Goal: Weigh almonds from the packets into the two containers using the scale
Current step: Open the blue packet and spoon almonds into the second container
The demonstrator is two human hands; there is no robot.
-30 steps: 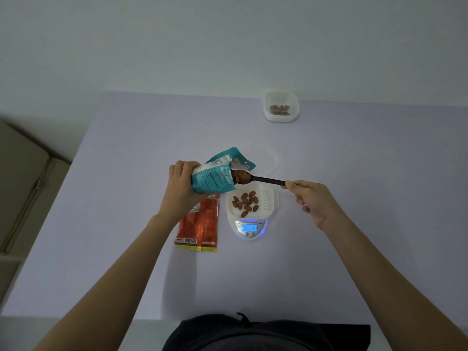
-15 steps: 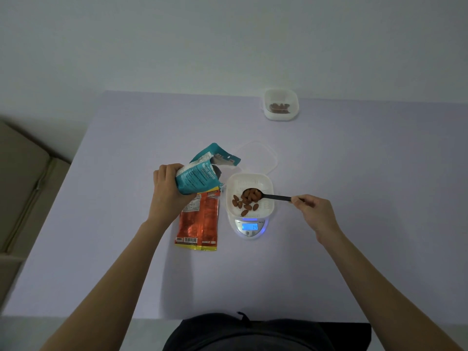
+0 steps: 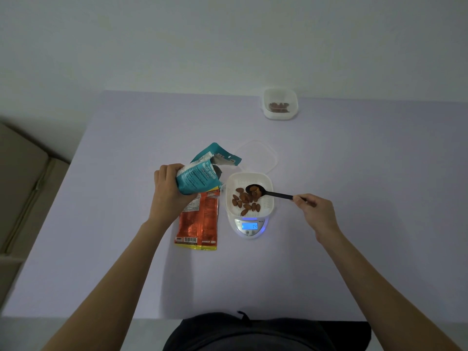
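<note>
My left hand (image 3: 168, 192) grips an opened teal almond packet (image 3: 200, 173), held tilted just left of the scale. A white container (image 3: 267, 183) sits on the small white scale (image 3: 250, 228), whose lit display reads 14. Several almonds (image 3: 244, 201) lie in the container. My right hand (image 3: 317, 214) pinches the handle of a black spoon (image 3: 268, 193). The spoon's bowl hangs over the container with an almond or two in it. An orange packet (image 3: 200, 221) lies flat on the table under my left hand.
A second white container (image 3: 279, 115) holding some almonds stands at the table's far edge. A clear lid (image 3: 272, 157) lies just behind the scale. The table is pale lilac (image 3: 367, 198). A beige sofa (image 3: 22, 188) borders it on the left.
The spoon left the teal packet's mouth, came down over the container on the scale and tipped most of its almonds in. My left hand lowered the packet and drew it left.
</note>
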